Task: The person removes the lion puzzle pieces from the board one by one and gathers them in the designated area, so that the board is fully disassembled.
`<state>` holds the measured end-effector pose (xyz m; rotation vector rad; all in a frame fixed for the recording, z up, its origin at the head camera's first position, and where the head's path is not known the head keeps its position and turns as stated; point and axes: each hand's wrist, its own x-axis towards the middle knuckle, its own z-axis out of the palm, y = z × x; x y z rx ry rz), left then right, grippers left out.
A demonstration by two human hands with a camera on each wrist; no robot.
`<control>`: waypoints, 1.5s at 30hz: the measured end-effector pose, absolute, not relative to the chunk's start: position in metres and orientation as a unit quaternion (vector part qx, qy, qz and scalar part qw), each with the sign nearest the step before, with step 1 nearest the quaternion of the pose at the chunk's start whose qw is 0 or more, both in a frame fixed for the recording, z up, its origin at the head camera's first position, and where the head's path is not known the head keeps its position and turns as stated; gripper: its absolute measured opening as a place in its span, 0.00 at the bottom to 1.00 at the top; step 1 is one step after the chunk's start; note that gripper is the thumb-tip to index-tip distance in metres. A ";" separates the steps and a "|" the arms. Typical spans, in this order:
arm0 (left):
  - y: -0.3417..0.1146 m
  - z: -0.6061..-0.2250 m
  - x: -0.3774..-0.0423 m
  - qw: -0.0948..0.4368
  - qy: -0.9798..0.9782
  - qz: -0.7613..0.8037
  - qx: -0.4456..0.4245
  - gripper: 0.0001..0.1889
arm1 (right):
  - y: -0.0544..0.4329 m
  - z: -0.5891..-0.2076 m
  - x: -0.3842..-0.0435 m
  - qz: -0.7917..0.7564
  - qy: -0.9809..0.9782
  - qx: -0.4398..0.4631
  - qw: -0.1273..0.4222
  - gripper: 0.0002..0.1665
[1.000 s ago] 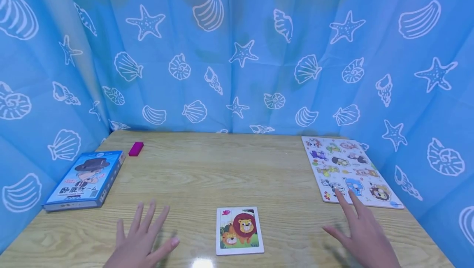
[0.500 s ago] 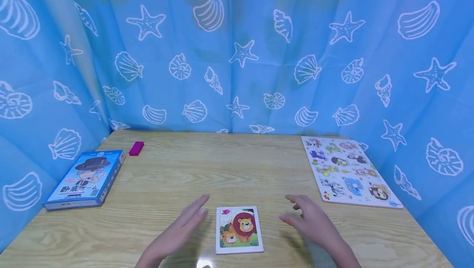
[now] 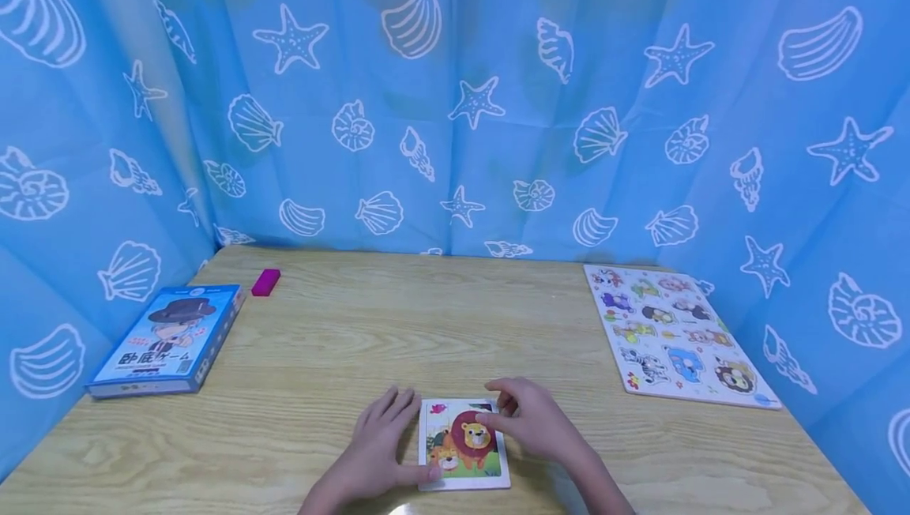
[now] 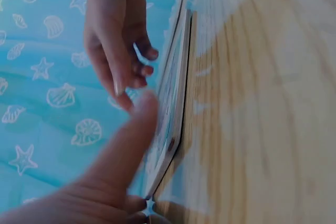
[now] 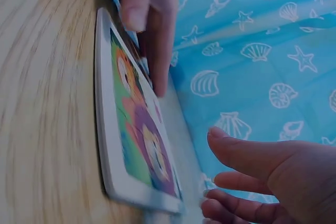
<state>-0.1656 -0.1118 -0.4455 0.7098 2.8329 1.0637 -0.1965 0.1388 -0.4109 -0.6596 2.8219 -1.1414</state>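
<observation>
From my end I have the lion picture board (image 3: 462, 460) flat on the wooden table (image 3: 426, 317), at the near middle, between the two hands. My left hand (image 3: 384, 442) lies along its left side, fingers straight, thumb over the near-left corner; my right hand (image 3: 533, 424) is at the far-right edge, fingers loosely bent and parted from the thumb, gripping nothing. I cannot tell whether either thumb touches. Well off to the left I see a blue box (image 3: 167, 341), with a magenta block (image 3: 266, 283) just beyond it; an animal board (image 3: 682, 337) occupies the right side. A blue shell-print curtain (image 3: 441, 120) walls the back and both sides.
</observation>
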 end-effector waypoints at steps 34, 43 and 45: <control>-0.114 -0.450 -0.162 0.001 0.918 0.291 0.269 0.51 | 0.099 -0.437 -0.200 -0.344 0.898 -0.276 0.004 0.15; -0.113 -0.449 -0.160 0.010 0.919 0.290 0.267 0.51 | 0.098 -0.437 -0.197 -0.317 0.909 -0.268 0.011 0.17; -0.113 -0.449 -0.160 0.008 0.919 0.289 0.268 0.51 | 0.098 -0.437 -0.197 -0.315 0.909 -0.273 0.011 0.16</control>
